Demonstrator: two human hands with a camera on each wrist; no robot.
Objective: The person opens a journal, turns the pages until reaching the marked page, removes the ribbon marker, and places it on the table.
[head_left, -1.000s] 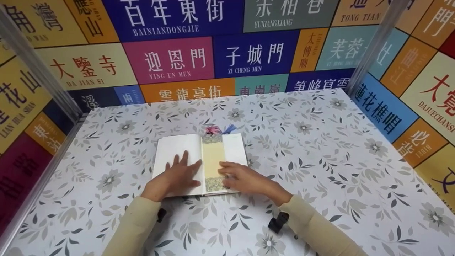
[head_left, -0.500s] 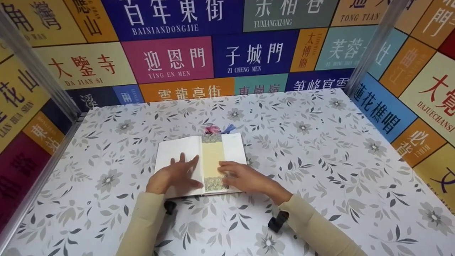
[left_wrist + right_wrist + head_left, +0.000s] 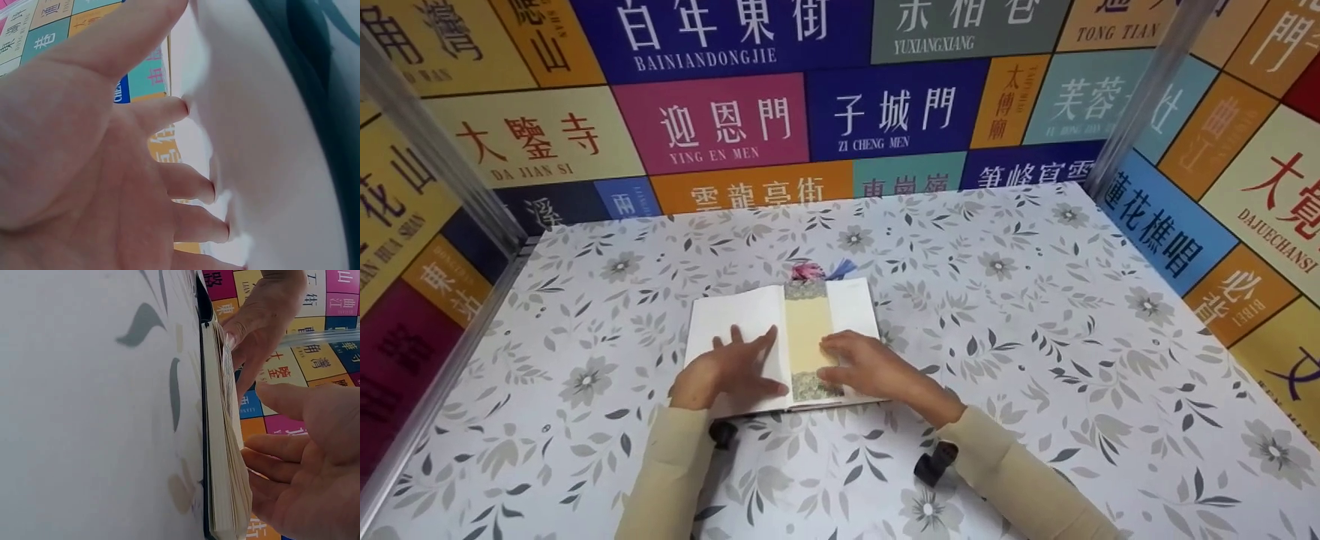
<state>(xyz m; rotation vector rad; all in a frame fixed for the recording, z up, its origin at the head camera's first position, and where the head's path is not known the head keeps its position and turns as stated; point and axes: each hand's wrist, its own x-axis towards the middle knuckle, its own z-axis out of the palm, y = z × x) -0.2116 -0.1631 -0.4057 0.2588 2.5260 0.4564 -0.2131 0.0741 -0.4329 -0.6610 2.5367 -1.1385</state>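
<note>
Open book (image 3: 750, 322) flat on floral counter (image 3: 1035, 315) — left hand (image 3: 727, 371) spread, fingers straight, on left page; right hand (image 3: 870, 367) relaxed, fingertips pressing bookmark (image 3: 810, 337).

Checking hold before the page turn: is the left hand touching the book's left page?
Touching. The left wrist view shows the left hand's fingertips pressed on the left page.

Matt white paper pages are seen in the open book (image 3: 742, 322), with a dark smooth cover at the edge. A paper bookmark (image 3: 808, 337) with printed pattern lies on it. The desk (image 3: 1035, 315) is covered by a smooth, slightly glossy floral sheet.
</note>
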